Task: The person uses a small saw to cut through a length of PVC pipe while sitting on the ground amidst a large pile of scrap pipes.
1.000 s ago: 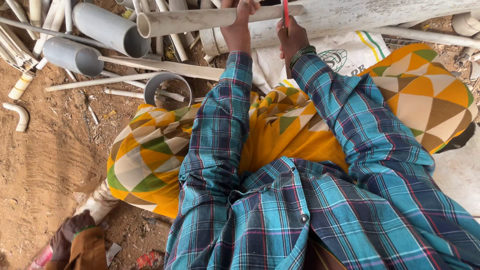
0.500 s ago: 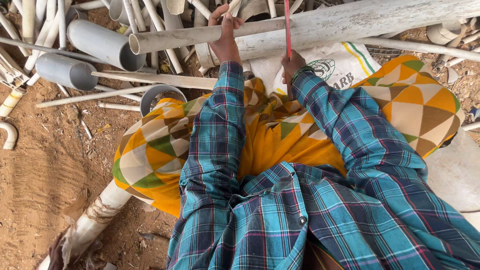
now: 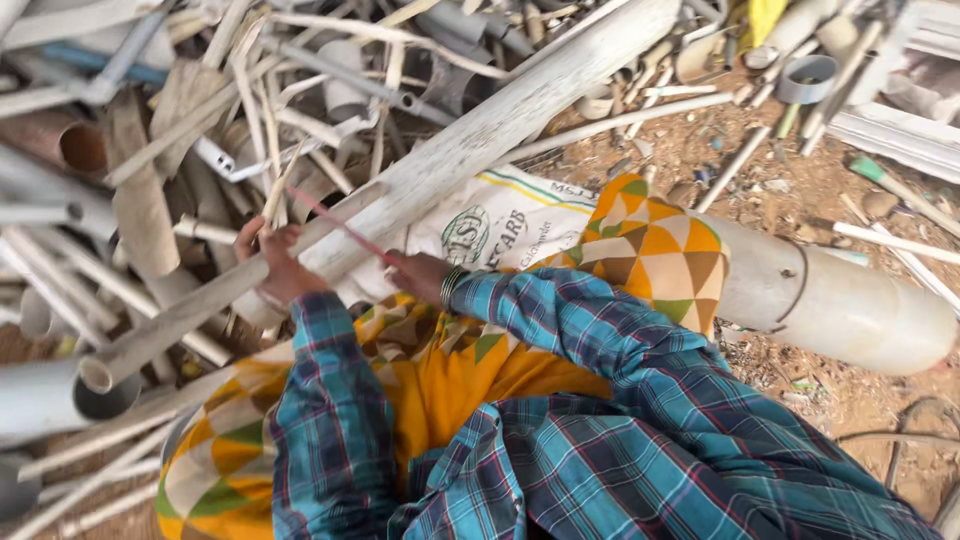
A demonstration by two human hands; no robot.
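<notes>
Crowding the long white pipe (image 3: 480, 150): scrap tubes (image 3: 120, 220), printed sack (image 3: 500, 225).

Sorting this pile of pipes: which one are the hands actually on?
The long dirty-white pipe running diagonally across the heap: the left hand grips it and the right hand holds a thin red blade against it.

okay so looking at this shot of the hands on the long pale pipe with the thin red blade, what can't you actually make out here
Head view:
- Right hand: its fingers are blurred, so its grip on the thin red blade is unclear.
- Blade teeth and the cut: too small, motion-blurred.
- Left hand: its palm side is hidden against the long pale pipe.
- Pipe's underside: hidden by the printed sack.
- Large cylinder: near end covered by patterned cloth.
</notes>
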